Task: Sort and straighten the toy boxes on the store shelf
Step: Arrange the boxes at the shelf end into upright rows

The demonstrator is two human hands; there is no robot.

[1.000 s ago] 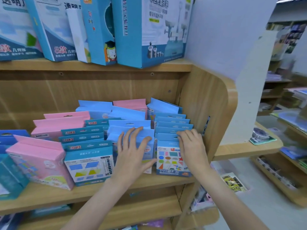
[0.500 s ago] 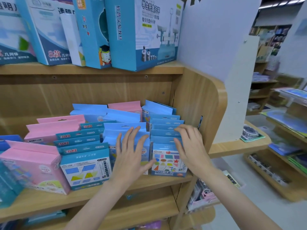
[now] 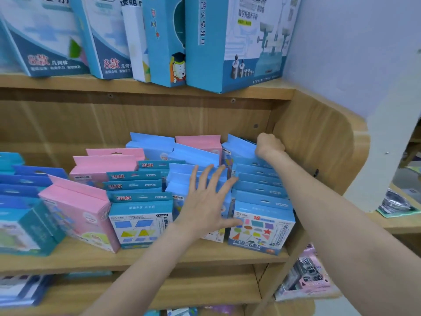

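Where the wooden shelf (image 3: 75, 258) meets its curved end panel (image 3: 319, 151), rows of small toy boxes stand one behind another, leaning back. Nearest at the right end of the shelf is a blue box printed with coloured shapes (image 3: 259, 231), heading a row of like blue boxes (image 3: 257, 181) that runs back along the end panel. Just left of it, the left hand (image 3: 205, 201) lies flat with fingers spread and straight, its grip released, pressing on the fronts of a row of light-blue boxes (image 3: 182, 174). Further left stands a blue box showing triangles and parallelograms (image 3: 140, 222), with matching boxes filed behind it, then a pink box (image 3: 79, 215) tilted to the left, and teal and dark-blue boxes (image 3: 20, 206) at the frame's edge. Behind these, more pink boxes (image 3: 107, 163) and pale-blue ones stand toward the back wall. At the far right corner, the right hand (image 3: 268, 144) reaches over the right-hand row, its grip clenched on the top of the rearmost blue box (image 3: 239, 147); the fingertips are hidden. On the upper shelf (image 3: 136, 87) stand large blue-and-white boxes (image 3: 239, 42).
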